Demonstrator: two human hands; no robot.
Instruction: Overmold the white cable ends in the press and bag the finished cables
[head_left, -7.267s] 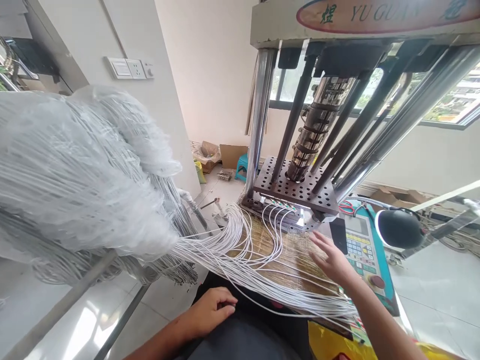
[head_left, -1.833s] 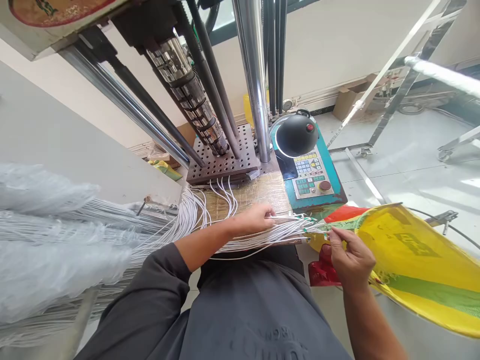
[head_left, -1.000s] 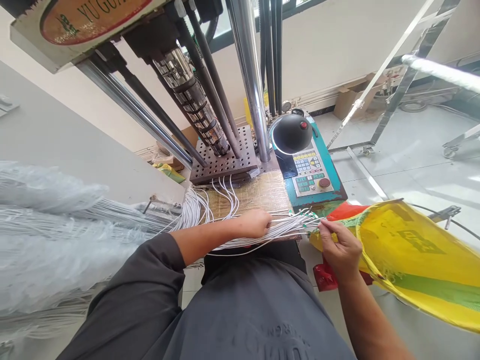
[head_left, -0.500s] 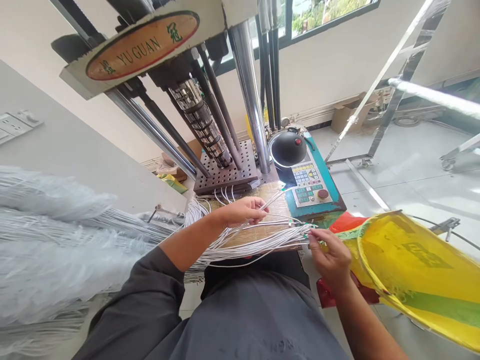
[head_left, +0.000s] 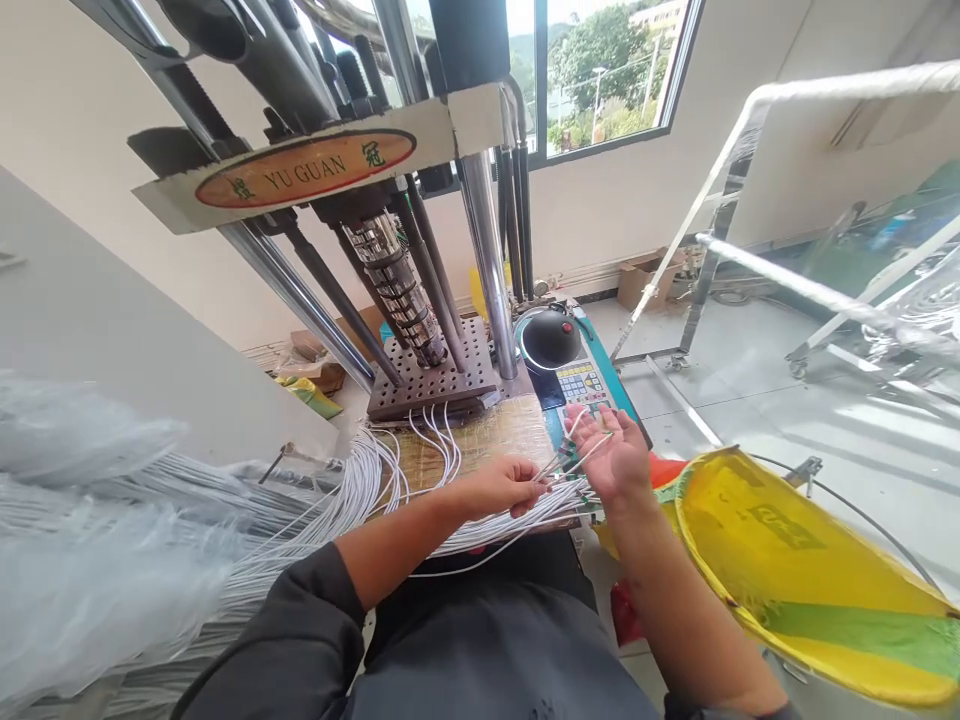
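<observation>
My left hand [head_left: 506,487] is closed in a pinch on a few thin white cables [head_left: 589,455] whose ends stick out to the right. Palm up, my right hand [head_left: 619,460] has its fingers stretched out, and the cable ends lie across them. Beneath both hands a thick bundle of white cables [head_left: 480,535] runs along the front of the worktable [head_left: 517,425], with small green pieces near its right ends. Several other cables [head_left: 450,450] curve down from under the drilled metal plate [head_left: 472,370] of the press.
The press with its label board [head_left: 307,170] stands ahead. Right of it sits a teal control box [head_left: 611,365] with a black lamp [head_left: 551,340]. A yellow sack container [head_left: 795,560] stands at the right, a wrapped frame [head_left: 712,220] behind. Plastic-covered cables [head_left: 97,540] hang left.
My right hand has moved up and left from the bundle's ends and turned palm up beside the pinched cables. My left hand sits lower in view. The head view has tilted up.
</observation>
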